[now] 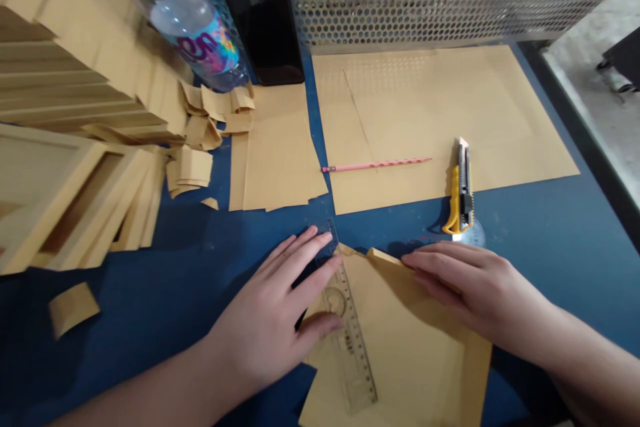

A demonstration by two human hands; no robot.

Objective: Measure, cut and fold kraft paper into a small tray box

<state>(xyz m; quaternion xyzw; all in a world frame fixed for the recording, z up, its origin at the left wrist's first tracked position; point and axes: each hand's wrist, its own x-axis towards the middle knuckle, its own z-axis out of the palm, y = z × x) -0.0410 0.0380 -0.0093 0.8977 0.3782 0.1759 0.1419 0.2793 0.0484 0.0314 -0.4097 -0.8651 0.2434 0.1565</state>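
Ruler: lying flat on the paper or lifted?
Flat. The clear ruler lies along the brown paper, the left hand spread over its upper end; the right hand rests on the paper's edge.

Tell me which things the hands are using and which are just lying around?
In use: left hand pressing the ruler; right hand flat on the paper.
Lying about: pencil, knife, bottle, scraps, big sheet.

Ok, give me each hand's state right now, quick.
Left hand: open, flat, pressing the clear ruler onto the brown paper.
Right hand: open, flat on the brown paper.
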